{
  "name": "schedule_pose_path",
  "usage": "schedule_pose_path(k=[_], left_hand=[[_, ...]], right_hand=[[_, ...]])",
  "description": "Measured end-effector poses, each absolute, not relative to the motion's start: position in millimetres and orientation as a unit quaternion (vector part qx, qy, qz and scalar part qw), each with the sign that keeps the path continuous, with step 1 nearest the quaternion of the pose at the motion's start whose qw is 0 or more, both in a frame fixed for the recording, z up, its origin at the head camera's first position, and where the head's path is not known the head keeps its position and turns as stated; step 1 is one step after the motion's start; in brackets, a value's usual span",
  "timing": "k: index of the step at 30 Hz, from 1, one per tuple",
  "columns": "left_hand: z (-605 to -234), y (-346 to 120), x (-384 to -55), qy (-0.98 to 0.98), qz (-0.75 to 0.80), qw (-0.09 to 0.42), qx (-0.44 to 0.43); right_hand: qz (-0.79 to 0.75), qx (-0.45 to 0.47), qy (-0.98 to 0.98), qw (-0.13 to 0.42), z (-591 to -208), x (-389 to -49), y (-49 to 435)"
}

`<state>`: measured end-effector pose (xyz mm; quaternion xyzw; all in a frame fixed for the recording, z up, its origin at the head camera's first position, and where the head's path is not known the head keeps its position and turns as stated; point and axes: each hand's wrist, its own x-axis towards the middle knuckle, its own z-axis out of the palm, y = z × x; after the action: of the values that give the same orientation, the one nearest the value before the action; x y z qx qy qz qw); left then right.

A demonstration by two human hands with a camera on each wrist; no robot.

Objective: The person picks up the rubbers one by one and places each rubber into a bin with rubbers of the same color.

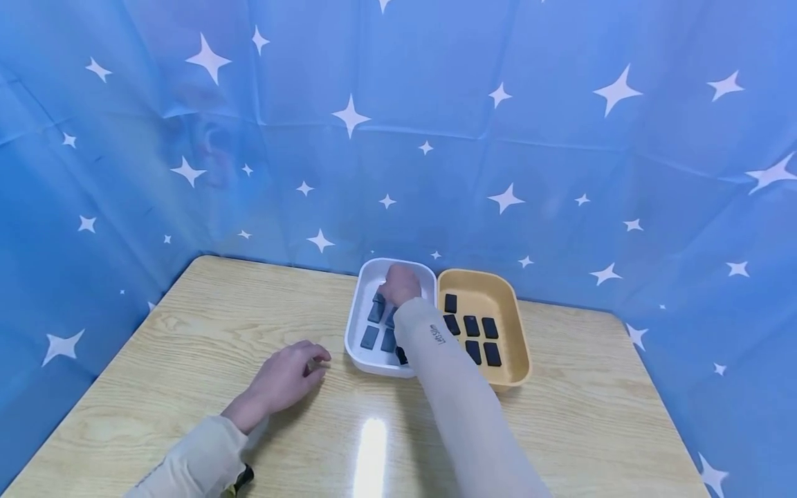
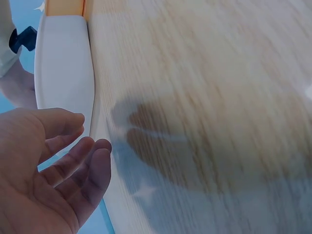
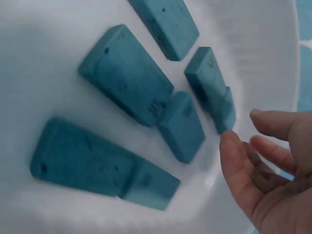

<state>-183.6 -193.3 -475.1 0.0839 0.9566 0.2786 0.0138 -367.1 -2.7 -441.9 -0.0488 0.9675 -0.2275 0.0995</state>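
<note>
In the head view my right hand reaches over the far part of a white tray. Several small blue-grey rectangular blocks lie in that tray. The right wrist view shows them as teal blocks with small dark marks. There, the fingers are loosely bent with nothing between them, one fingertip right at the end of a block. My left hand is over the table to the left of the tray, its fingers relaxed and holding nothing. In the left wrist view its fingers overlap the tray's outer wall.
A yellow tray stands against the white one on its right, with several black rectangular blocks inside. My right forearm crosses over both trays' near edges. The wooden table meets a blue star-patterned curtain at the back.
</note>
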Motion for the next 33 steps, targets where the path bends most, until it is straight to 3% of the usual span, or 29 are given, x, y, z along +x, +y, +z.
schedule_pose_path(k=[10,22,33], left_hand=[[-469.0,-189.7,-187.4,0.96,0.261,0.003,0.105],[-464.3,-190.6,-192.7,0.959,0.262,0.018,0.111],[-458.8,-188.0,-193.4,0.961,0.247,0.022,0.118]], right_hand=[[-0.214,-0.109,0.963,0.124,-418.1,-352.2,20.6],[-0.152,-0.184,0.965,0.106,-386.2,-310.4,55.9],[-0.149,-0.208,0.963,0.084,-385.3,-267.0,91.9]])
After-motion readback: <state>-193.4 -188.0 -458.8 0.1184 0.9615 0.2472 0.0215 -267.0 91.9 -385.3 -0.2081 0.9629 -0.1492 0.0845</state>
